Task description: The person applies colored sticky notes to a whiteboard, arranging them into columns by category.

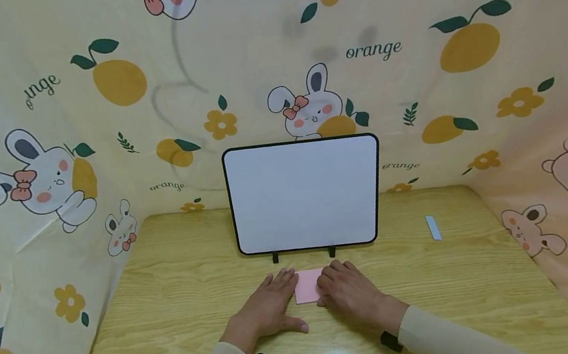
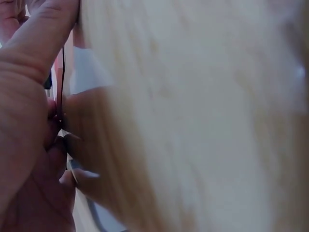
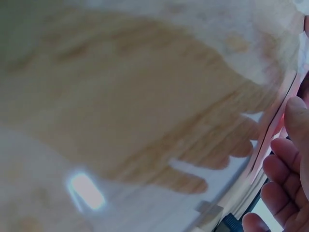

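A small square of pink paper (image 1: 306, 288), perhaps a sticky note, lies flat on the wooden table between the hands. My left hand (image 1: 267, 307) rests palm down, its straight fingertips touching the paper's left edge and its thumb stretched toward me. From the other side, my right hand (image 1: 353, 293) has bent fingers over the right edge and pinches it by the thumb. The left wrist view shows the left hand (image 2: 26, 140) at its left border. In the right wrist view, the right hand's (image 3: 292, 164) thumb meets the pink edge; the grip is partly hidden.
Behind the paper a white board (image 1: 306, 195) with a black frame stands on two small black feet. A light blue strip (image 1: 433, 228) lies on the table (image 1: 172, 316) at the right. Patterned cloth (image 1: 243, 48) hangs around the back and sides.
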{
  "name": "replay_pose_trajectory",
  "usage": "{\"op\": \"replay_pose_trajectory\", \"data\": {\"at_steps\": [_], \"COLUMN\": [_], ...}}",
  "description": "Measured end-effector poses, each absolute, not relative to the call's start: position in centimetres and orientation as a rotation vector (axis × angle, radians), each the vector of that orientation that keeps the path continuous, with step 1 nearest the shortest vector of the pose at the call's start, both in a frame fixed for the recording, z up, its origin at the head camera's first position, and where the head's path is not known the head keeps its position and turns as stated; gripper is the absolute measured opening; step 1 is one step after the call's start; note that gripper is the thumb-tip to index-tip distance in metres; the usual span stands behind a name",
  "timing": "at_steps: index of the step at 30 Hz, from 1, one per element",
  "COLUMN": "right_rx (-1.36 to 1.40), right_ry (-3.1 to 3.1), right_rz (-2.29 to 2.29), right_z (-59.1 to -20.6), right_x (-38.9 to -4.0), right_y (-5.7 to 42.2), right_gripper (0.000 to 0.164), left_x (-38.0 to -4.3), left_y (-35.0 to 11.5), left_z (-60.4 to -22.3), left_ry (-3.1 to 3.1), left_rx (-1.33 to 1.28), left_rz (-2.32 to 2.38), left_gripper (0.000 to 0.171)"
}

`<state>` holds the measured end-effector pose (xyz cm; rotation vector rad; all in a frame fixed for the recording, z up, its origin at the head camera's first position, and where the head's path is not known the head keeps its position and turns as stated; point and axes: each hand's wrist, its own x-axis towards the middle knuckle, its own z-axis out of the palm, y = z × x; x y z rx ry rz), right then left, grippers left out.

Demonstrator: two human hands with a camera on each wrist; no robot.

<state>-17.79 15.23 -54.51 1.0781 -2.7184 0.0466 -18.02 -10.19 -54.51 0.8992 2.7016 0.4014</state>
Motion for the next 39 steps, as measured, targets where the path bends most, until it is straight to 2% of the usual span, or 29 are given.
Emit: {"op": "replay_pose_trajectory", "data": {"at_steps": [11, 20, 39], "right_rx": [1.124, 1.118, 1.142], "right_ry": [-2.654, -2.535, -2.541], "right_rz": [0.007, -0.116, -0.148], "right_z": [-54.1, -54.5, -54.4], "right_x": [-17.9, -18.7, -18.9], "right_y": [15.3, 15.5, 15.1], "right_gripper": [0.014, 0.023, 0.015], "left_x": [-18.1, -18.2, -18.1], "left_y": [-10.1, -9.8, -10.1], "left_z": [-54.4, -54.5, -54.6], "left_ry": [2.688, 2.676, 2.681], "left_rx": [0.899, 0.893, 0.885], "left_rz": [0.398, 0.420, 0.456], "left_gripper": [0.116, 0.116, 0.116]}}
